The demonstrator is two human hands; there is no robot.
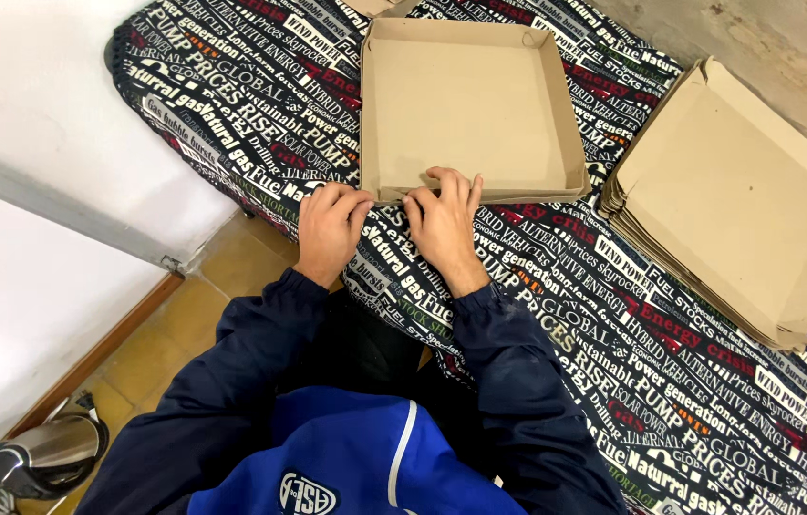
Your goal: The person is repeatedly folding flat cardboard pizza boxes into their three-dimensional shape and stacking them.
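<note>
Printed black cloth (556, 315) covers surface; stack of flat cardboard blanks (737, 200) at right; metal kettle (46, 456) on tiled floor (194, 315); white wall (31, 143).

box near wall (403, 197): partly covered by fingers of both hands.
left hand (330, 229): fingertips tucked under, not seen; grip on the wall not clear.
right hand (444, 224): palm hidden, only the back shows.
stack of flat boxes (737, 195): cut off at the right edge; count too hard to tell.
cardboard piece (380, 6): cut off at the top edge, only a corner shows.
kettle (41, 458): cut off at the bottom left, dim and partly hidden.
patterned cloth (613, 315): runs off the right and bottom edges; what lies under it is hidden.
legs: hidden under the blue jacket (346, 448).
</note>
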